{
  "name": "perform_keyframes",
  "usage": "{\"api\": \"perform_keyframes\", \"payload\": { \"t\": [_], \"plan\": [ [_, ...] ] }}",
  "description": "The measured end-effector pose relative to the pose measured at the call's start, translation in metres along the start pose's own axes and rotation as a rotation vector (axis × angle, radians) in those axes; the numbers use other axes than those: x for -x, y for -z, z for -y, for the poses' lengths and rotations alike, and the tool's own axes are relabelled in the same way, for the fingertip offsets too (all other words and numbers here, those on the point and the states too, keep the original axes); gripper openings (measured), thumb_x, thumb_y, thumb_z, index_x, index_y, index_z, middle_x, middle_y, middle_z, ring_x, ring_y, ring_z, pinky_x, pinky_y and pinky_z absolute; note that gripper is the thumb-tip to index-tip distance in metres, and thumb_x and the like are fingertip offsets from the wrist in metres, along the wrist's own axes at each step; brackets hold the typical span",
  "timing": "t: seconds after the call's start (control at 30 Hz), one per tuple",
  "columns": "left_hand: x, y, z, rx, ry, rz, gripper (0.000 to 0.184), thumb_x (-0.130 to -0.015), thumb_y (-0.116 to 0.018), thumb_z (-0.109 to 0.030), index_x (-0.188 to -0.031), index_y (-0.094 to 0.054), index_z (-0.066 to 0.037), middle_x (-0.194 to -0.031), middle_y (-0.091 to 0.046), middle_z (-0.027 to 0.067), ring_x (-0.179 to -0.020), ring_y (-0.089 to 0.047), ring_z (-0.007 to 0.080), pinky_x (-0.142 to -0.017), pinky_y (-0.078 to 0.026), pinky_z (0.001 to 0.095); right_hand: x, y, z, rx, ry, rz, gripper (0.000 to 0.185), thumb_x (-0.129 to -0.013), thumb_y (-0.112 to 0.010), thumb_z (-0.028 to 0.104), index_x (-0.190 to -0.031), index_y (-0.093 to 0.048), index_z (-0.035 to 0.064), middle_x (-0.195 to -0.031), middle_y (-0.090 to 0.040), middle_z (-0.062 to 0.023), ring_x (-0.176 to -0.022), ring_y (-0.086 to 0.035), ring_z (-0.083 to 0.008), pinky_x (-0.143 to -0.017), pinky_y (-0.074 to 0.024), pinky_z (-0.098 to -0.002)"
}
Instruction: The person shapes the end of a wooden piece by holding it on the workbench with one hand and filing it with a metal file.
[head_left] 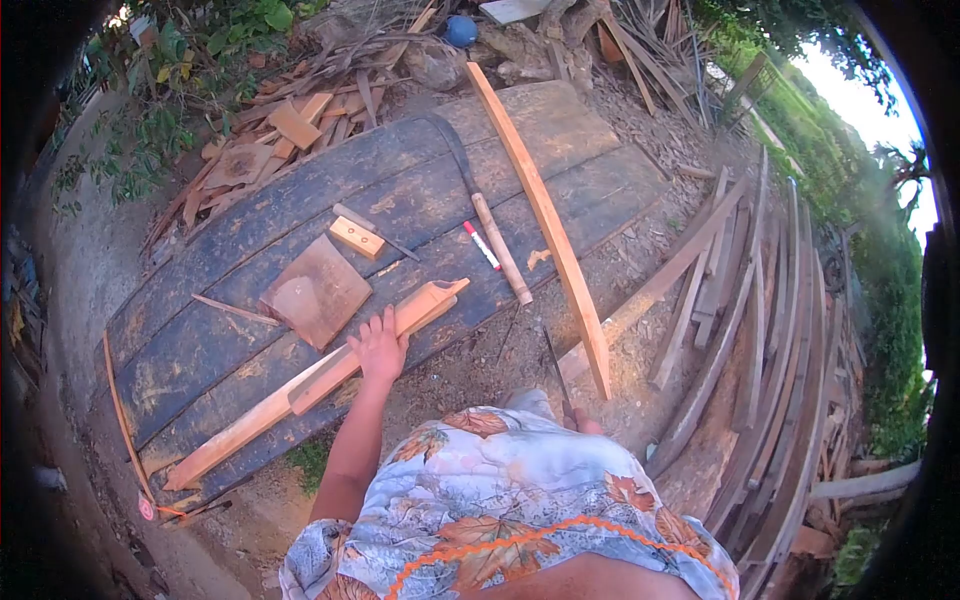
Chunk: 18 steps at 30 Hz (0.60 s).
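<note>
My left hand (379, 345) lies over a shaped piece of wood (425, 308) with a notched far end, fingers spread across it and gripping it. The piece rests against a longer pale board (235, 432) on dark planks. Low on the right, close to my shirt, my right hand (585, 422) is mostly hidden. It appears closed around a long-bladed knife (554, 362), whose thin dark blade points away from me. Beyond my left hand are a square wooden block (315, 290), a small block with holes (357, 238) and a chisel-like tool (375, 231).
A dark plank platform (240, 240) carries a red-and-white marker (482, 246) and a curved blade with a wooden handle (503, 250). A long squared beam (540, 215) crosses its right side. Stacked planks (780, 350) lie right; scrap wood (240, 165) and a blue ball (461, 31) lie behind.
</note>
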<state>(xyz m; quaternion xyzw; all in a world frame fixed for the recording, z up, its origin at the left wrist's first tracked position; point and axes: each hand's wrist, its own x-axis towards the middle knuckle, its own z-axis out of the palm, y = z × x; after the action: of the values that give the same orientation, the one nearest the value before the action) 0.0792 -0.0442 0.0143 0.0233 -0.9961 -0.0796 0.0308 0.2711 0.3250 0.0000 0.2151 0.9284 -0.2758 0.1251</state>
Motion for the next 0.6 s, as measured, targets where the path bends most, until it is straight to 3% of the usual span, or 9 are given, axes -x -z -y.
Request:
{"api": "perform_keyframes", "payload": {
  "t": [0.17, 0.23, 0.43, 0.57, 0.6],
  "plan": [
    [0.000, -0.002, 0.000, 0.031, 0.013, -0.023, 0.066, -0.078, -0.064, -0.037, -0.135, -0.039, -0.015, -0.117, -0.050, 0.0092, -0.106, -0.048, 0.0291, -0.091, -0.031, 0.0592, -0.009, 0.009, 0.022, -0.020, 0.093, 0.017, 0.025, -0.085, -0.055, 0.028, -0.098, -0.057, 0.0068, -0.077, -0.061, -0.0254, -0.078, -0.061, -0.0437, -0.067, -0.0460, -0.0509],
    [0.001, 0.001, 0.001, 0.063, 0.017, -0.013, 0.066, -0.078, -0.063, -0.040, -0.135, -0.039, -0.016, -0.119, -0.049, 0.0097, -0.107, -0.047, 0.0291, -0.092, -0.030, 0.0591, -0.019, 0.009, 0.030, -0.124, 0.179, -0.076, 0.022, -0.086, -0.054, 0.024, -0.097, -0.057, 0.0053, -0.079, -0.061, -0.0252, -0.078, -0.061, -0.0439, -0.066, -0.0464, -0.0501],
    [-0.003, 0.001, -0.004, 0.042, 0.068, 0.029, 0.065, -0.081, -0.059, -0.046, -0.135, -0.039, -0.017, -0.119, -0.050, 0.0095, -0.110, -0.046, 0.0296, -0.094, -0.028, 0.0586, -0.048, 0.015, 0.049, -0.265, 0.301, -0.003, 0.019, -0.087, -0.053, 0.021, -0.097, -0.055, 0.0048, -0.081, -0.061, -0.0259, -0.077, -0.060, -0.0436, -0.064, -0.0471, -0.0488],
    [-0.006, 0.004, -0.008, 0.049, 0.094, 0.043, 0.063, -0.082, -0.057, -0.049, -0.134, -0.041, -0.018, -0.117, -0.051, 0.0094, -0.110, -0.047, 0.0298, -0.096, -0.026, 0.0599, -0.070, 0.011, 0.060, -0.163, 0.388, 0.008, 0.020, -0.087, -0.054, 0.022, -0.099, -0.055, 0.0053, -0.078, -0.061, -0.0258, -0.074, -0.060, -0.0438, -0.063, -0.0468, -0.0504],
    [-0.007, 0.005, -0.009, 0.091, 0.120, 0.069, 0.059, -0.083, -0.054, -0.050, -0.131, -0.044, -0.017, -0.117, -0.052, 0.0100, -0.110, -0.047, 0.0300, -0.096, -0.025, 0.0606, -0.077, 0.006, 0.060, -0.139, 0.436, 0.009, 0.021, -0.089, -0.052, 0.020, -0.103, -0.055, 0.0045, -0.078, -0.061, -0.0239, -0.072, -0.062, -0.0389, -0.062, -0.0470, -0.0468]
  ]
}}
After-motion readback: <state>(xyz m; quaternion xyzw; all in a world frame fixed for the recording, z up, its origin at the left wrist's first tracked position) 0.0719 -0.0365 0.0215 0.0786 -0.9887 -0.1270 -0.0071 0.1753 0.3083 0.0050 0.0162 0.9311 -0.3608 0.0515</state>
